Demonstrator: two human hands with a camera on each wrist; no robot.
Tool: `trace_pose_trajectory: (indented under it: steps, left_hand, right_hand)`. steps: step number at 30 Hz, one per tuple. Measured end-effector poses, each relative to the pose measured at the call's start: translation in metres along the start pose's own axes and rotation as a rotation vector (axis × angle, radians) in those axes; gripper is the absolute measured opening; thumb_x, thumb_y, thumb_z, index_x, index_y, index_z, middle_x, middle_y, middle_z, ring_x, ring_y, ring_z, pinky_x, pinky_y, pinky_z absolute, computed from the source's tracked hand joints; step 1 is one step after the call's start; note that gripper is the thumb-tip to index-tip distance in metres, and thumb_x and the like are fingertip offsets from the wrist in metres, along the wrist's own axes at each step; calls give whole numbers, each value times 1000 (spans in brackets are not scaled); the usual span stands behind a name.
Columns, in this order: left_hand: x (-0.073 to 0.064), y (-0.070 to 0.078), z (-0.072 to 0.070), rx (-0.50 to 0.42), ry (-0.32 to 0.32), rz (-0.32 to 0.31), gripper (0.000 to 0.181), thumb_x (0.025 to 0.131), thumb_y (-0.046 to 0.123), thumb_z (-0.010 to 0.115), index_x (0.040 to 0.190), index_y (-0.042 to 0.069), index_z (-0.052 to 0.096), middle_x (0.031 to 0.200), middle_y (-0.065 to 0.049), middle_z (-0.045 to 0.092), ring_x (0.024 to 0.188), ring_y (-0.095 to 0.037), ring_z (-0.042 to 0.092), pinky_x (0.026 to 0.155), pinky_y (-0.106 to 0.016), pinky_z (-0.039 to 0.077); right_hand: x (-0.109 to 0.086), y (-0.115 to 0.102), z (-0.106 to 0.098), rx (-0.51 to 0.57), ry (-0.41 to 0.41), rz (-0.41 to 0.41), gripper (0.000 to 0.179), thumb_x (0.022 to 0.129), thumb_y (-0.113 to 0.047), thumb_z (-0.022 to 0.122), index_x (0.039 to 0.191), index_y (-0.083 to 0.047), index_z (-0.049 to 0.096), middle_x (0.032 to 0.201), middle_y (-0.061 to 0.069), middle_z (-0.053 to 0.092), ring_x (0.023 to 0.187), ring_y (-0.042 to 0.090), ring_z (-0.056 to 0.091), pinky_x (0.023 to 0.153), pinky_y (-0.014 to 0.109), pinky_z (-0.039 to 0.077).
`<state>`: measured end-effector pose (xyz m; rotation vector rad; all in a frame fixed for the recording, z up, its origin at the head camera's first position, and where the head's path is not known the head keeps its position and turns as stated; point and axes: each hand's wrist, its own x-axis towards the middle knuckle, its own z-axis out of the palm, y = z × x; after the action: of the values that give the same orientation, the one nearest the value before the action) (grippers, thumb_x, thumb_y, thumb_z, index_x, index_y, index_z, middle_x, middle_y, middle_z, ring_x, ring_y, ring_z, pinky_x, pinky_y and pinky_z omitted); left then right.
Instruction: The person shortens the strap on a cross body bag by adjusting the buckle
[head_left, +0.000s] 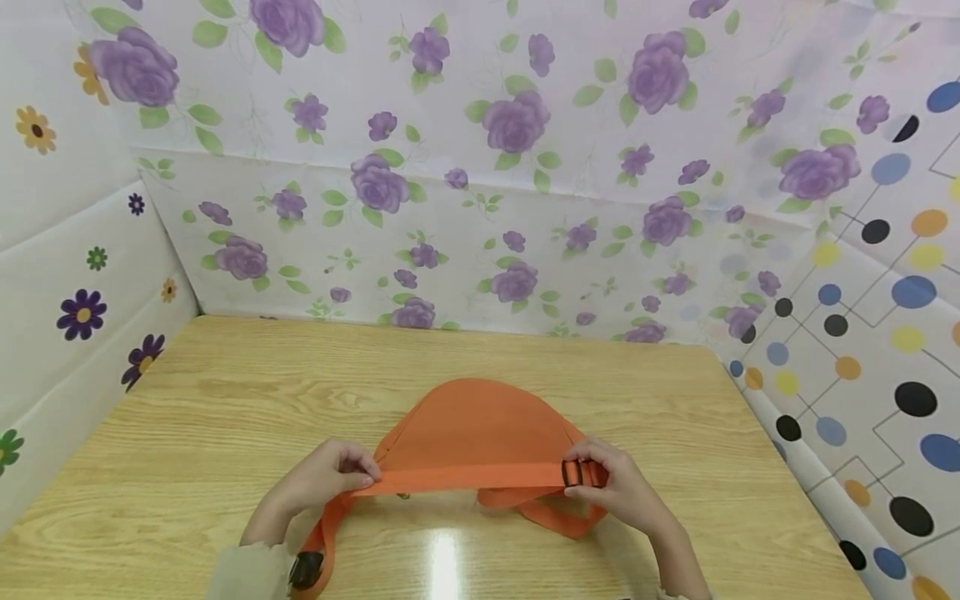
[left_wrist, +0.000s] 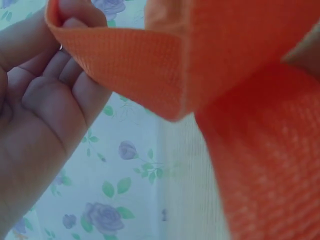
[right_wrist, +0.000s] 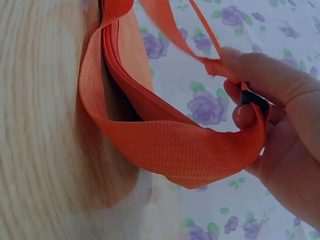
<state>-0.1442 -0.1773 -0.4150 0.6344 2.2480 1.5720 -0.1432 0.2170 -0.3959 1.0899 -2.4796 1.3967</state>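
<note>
An orange waist bag (head_left: pixel 480 421) with a rounded edge lies on the wooden table, its flat webbing strap (head_left: pixel 472 477) stretched across the front. At the left end, my left hand (head_left: pixel 330 475) pinches the strap between thumb and fingers. A loop of webbing (left_wrist: pixel 125 65) passes over those fingers in the left wrist view. My right hand (head_left: pixel 611 483) grips the strap's other end at a black slider buckle (head_left: pixel 572 473). Slack webbing (right_wrist: pixel 175 147) curves below that hand, beside the bag's zipper (right_wrist: pixel 150 102). A black clip (head_left: pixel 306 570) hangs on the strap below my left wrist.
The wood-grain table (head_left: pixel 262 383) spreads around the bag. Behind it hangs a white sheet with purple flowers (head_left: pixel 517 125). Patterned sheets also stand along the left side (head_left: pixel 67 375) and the dotted right side (head_left: pixel 870 400).
</note>
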Motion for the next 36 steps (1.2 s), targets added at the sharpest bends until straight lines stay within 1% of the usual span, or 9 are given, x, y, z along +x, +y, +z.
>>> trace_pose_trajectory:
  steps: [2,4,8,11,14,20,26,31,36]
  left_hand:
    - [0,0,0,-3,0,-15,6,83,-5,57,86,-7,62,83,-11,61,71,-14,56,63,-24,48]
    - [1,0,0,-11,-6,-28,6,83,-4,58,87,-7,61,83,-11,60,71,-15,56,63,-25,48]
    - [1,-1,3,-9,-19,-27,5,82,-4,60,86,-6,60,82,-11,59,71,-16,56,63,-25,48]
    - [2,-1,5,-5,-23,-16,5,81,-4,60,86,-6,59,82,-11,59,71,-16,56,63,-25,48]
    - [2,0,5,-8,-20,1,6,81,-5,60,86,-6,59,83,-12,59,71,-15,56,63,-25,48]
    - [0,1,4,24,3,35,9,78,-8,62,86,-6,58,84,-11,59,72,-15,55,63,-25,48]
    - [-2,0,4,54,5,12,15,74,-14,62,85,-4,59,82,-9,57,71,-15,53,62,-24,47]
    - [-2,-1,5,53,-28,-15,17,72,-15,63,85,-4,59,81,-8,57,70,-16,52,61,-25,47]
    - [-3,-4,8,36,-75,-38,17,71,-13,64,86,-5,60,82,-8,58,71,-16,54,63,-25,47]
  right_hand:
    - [-1,0,-1,-6,-18,24,32,67,10,71,95,4,57,91,15,56,74,25,51,61,28,46]
    - [-4,7,-2,-26,-34,51,33,67,9,72,94,2,55,90,13,55,73,25,50,60,28,46]
    - [-7,12,-4,-64,-57,120,34,68,9,72,94,-1,53,88,9,53,73,22,48,60,28,45]
    - [-8,12,-5,-85,-55,148,34,67,12,70,93,-1,52,87,8,53,72,22,49,60,27,45]
    - [-10,20,-5,-100,-40,109,32,67,15,69,88,-2,52,83,7,54,70,22,51,58,27,46]
    - [-15,38,-8,-179,35,19,33,66,17,68,77,-8,50,74,1,52,66,11,51,52,23,45]
    - [-19,42,-13,-200,33,-2,31,66,15,70,76,-8,52,72,0,53,65,7,50,53,22,45]
    - [-24,42,-17,-223,-16,64,28,66,11,71,76,-10,56,74,-3,56,66,8,48,55,24,44]
    - [-29,41,-22,-199,-113,171,19,69,0,73,80,-12,62,80,-4,60,73,12,49,61,28,44]
